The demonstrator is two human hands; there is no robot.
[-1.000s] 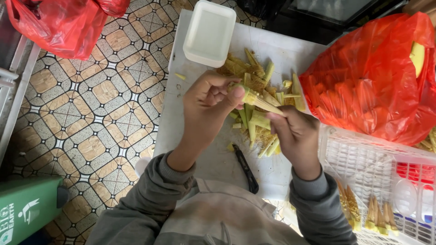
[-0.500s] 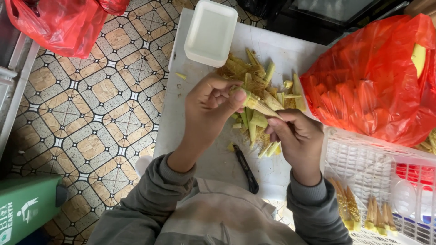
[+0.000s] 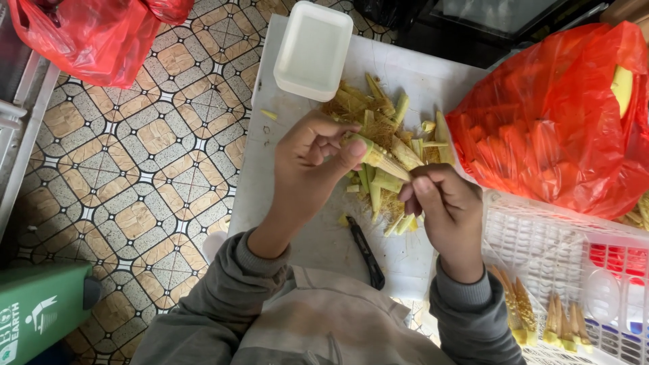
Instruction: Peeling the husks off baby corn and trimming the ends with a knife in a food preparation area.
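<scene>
White table (image 3: 433,81): bore a husk pile (image 3: 378,122), an empty white tray (image 3: 312,49) and a black knife (image 3: 366,253). Red bag (image 3: 554,128): sat at your right. Your left hand (image 3: 312,169): raised over the pile, thumb and fingers pinching the baby corn (image 3: 380,157). Your right hand (image 3: 446,209): curled, gripping its other end.

The floor (image 3: 135,169) is laid with patterned tiles in brown, tan and grey. A white surface (image 3: 433,81) is set at the centre, and soft, even daylight is cast throughout.
</scene>
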